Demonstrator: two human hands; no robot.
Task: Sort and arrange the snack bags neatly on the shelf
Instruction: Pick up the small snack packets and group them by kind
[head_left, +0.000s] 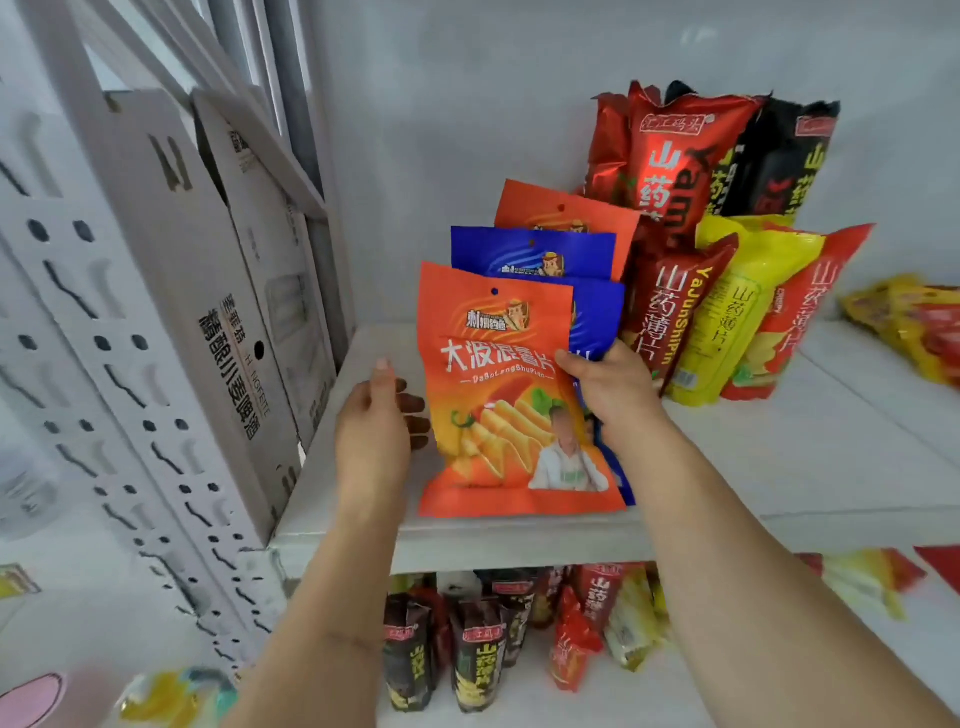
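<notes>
1. Front orange snack bag (514, 395): smooth printed plastic film with a soft sheen.
2. Red yam-chip bags (675, 156) behind it: crinkled foil-like plastic, shinier.
3. Shelf board (779, 457): white, matt, smooth.
4. Perforated upright (119, 374): white-painted metal.
5. Cartons (208, 291): matt cardboard.

On the white shelf (779, 467), the right hand (608, 387) pinches the front orange chip bag (498, 405) at its right edge, blue bags (535, 254) fanned behind it. The left hand (374, 421) touches its left edge with loosely spread fingers. Yam-chip bags (727, 291) lean just right.
</notes>
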